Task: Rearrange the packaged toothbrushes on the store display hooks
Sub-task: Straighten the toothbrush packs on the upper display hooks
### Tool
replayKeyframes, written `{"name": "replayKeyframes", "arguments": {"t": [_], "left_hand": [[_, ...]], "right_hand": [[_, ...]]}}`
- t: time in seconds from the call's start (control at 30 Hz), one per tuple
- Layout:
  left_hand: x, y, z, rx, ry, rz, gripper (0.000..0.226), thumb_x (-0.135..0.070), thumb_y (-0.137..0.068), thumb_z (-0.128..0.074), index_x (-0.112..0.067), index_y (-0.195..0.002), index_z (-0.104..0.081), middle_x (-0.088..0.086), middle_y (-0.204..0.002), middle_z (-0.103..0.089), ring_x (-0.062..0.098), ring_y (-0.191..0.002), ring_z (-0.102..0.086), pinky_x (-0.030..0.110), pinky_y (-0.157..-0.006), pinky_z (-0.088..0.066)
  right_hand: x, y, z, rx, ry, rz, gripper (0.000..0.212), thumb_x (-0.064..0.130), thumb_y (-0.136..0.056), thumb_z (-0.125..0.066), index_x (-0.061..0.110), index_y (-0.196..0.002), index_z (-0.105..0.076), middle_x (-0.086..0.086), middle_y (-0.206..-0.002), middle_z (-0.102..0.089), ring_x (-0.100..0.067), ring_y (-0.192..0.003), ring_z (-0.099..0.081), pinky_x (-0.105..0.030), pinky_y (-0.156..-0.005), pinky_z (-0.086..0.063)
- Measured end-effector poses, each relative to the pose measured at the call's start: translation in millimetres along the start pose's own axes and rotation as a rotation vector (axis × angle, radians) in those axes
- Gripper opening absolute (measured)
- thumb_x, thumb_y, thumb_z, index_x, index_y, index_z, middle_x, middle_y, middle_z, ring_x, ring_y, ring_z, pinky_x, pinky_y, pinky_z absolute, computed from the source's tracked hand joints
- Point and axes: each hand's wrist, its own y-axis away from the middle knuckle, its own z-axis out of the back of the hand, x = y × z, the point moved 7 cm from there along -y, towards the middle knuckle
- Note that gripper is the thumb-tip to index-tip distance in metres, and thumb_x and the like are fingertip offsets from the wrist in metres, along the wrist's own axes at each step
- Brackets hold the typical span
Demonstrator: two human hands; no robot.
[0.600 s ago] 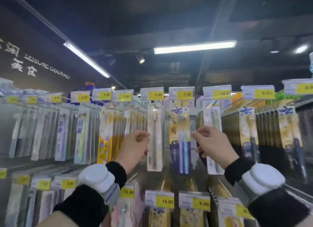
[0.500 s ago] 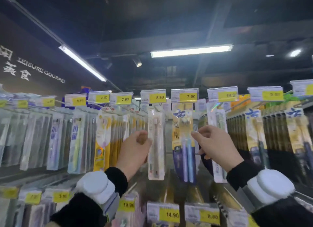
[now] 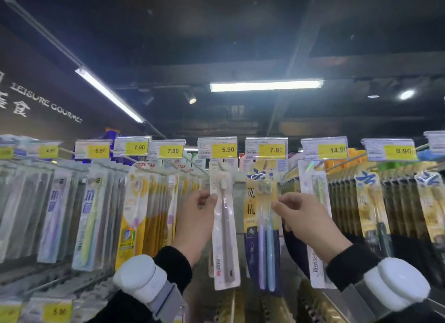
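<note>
While left hand (image 3: pixel 195 220) pinches it, white toothbrush pack (image 3: pixel 225 228) hangs vertical.

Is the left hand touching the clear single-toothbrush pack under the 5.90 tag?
Touching. Head view: left hand fingertips pinch the clear pack's left edge, no gap.

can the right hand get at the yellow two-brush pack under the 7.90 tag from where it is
Probably yes. The right hand is already at the right edge of the yellow two-brush pack, fingertips touching or nearly so, with nothing between them. The left hand is busy at the white pack.
</note>
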Motion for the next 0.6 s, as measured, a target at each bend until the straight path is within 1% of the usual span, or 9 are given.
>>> {"name": "replayKeyframes", "arguments": {"t": [0.07, 0.13, 0.2, 0.27, 0.33, 0.37, 0.43, 0.53, 0.6], "left_hand": [[-0.6, 0.6, 0.3, -0.014, 0.071, 0.026, 0.013, -0.026, -0.101, -0.053, -0.023, -0.107, -0.064, -0.007, -0.103, -0.067, 0.003, -0.093, -0.059, 0.017, -0.073, -0.042], [-0.6, 2.8, 0.8, -0.028, 0.150, 0.062, 0.014, -0.025, -0.101, -0.052, -0.022, -0.108, -0.064, -0.007, -0.104, -0.066, 0.002, -0.094, -0.058, 0.018, -0.073, -0.041], [-1.4, 4.6, 2.8, -0.045, 0.195, 0.075, 0.014, -0.025, -0.101, -0.052, -0.021, -0.105, -0.065, -0.004, -0.103, -0.067, 0.006, -0.095, -0.059, 0.020, -0.074, -0.042], [-4.6, 5.3, 5.6, -0.061, 0.213, 0.075, 0.014, -0.024, -0.101, -0.053, -0.021, -0.098, -0.066, -0.002, -0.099, -0.067, 0.009, -0.093, -0.060, 0.020, -0.072, -0.040], [-7.8, 6.8, 9.0, -0.074, 0.220, 0.067, 0.016, -0.022, -0.101, -0.052, -0.022, -0.091, -0.064, -0.003, -0.095, -0.066, 0.007, -0.090, -0.058, 0.019, -0.069, -0.038], [-8.7, 7.4, 9.5, -0.073, 0.233, 0.068, 0.016, -0.021, -0.101, -0.052, -0.024, -0.090, -0.064, -0.005, -0.094, -0.065, 0.005, -0.090, -0.057, 0.018, -0.069, -0.037], [-11.4, 8.8, 9.2, -0.058, 0.250, 0.065, 0.017, -0.021, -0.101, -0.052, -0.024, -0.090, -0.064, -0.005, -0.094, -0.066, 0.006, -0.089, -0.058, 0.019, -0.070, -0.038], [-9.3, 9.0, 9.8, -0.050, 0.267, 0.059, 0.018, -0.020, -0.100, -0.052, -0.017, -0.088, -0.065, 0.005, -0.093, -0.066, 0.012, -0.085, -0.058, 0.024, -0.071, -0.040], [-7.3, 7.3, 11.5, -0.051, 0.281, 0.054, 0.019, -0.020, -0.100, -0.052, -0.010, -0.088, -0.062, 0.009, -0.089, -0.061, 0.015, -0.081, -0.055, 0.025, -0.072, -0.041]], "right_hand": [[-2.1, -1.3, 0.5, 0.039, -0.088, -0.017, 0.016, 0.029, -0.098, -0.063, 0.021, -0.087, -0.072, 0.004, -0.061, -0.059, -0.013, -0.054, -0.052, -0.020, -0.050, -0.041], [-2.1, -4.8, 2.6, 0.069, -0.145, -0.024, 0.020, 0.026, -0.099, -0.062, 0.019, -0.084, -0.073, 0.002, -0.055, -0.056, -0.013, -0.051, -0.050, -0.026, -0.051, -0.040], [0.3, -6.1, 4.1, 0.097, -0.175, -0.025, 0.019, 0.023, -0.100, -0.060, 0.015, -0.087, -0.073, 0.004, -0.053, -0.055, -0.009, -0.045, -0.050, -0.024, -0.048, -0.040], [1.4, -3.9, 2.8, 0.123, -0.218, -0.033, 0.019, 0.021, -0.100, -0.060, 0.012, -0.089, -0.072, 0.006, -0.053, -0.053, -0.007, -0.044, -0.050, -0.021, -0.046, -0.040], [1.7, 0.2, -1.5, 0.136, -0.255, -0.033, 0.019, 0.020, -0.101, -0.059, 0.011, -0.089, -0.071, 0.008, -0.052, -0.051, -0.008, -0.046, -0.051, -0.021, -0.046, -0.041], [2.0, 1.3, -3.5, 0.135, -0.268, -0.028, 0.019, 0.020, -0.101, -0.059, 0.011, -0.088, -0.071, 0.009, -0.051, -0.050, -0.008, -0.046, -0.051, -0.022, -0.046, -0.040], [2.2, 3.5, -5.8, 0.124, -0.300, -0.028, 0.019, 0.019, -0.101, -0.058, 0.011, -0.090, -0.072, 0.012, -0.048, -0.050, -0.009, -0.045, -0.049, -0.022, -0.046, -0.039], [4.4, 6.6, -11.7, 0.129, -0.312, -0.023, 0.018, 0.018, -0.100, -0.060, 0.009, -0.094, -0.073, 0.008, -0.048, -0.050, -0.010, -0.045, -0.048, -0.023, -0.045, -0.039], [6.7, 7.5, -19.7, 0.155, -0.284, -0.009, 0.020, 0.019, -0.100, -0.060, 0.005, -0.091, -0.071, 0.004, -0.049, -0.050, -0.011, -0.044, -0.048, -0.023, -0.046, -0.039]]}}
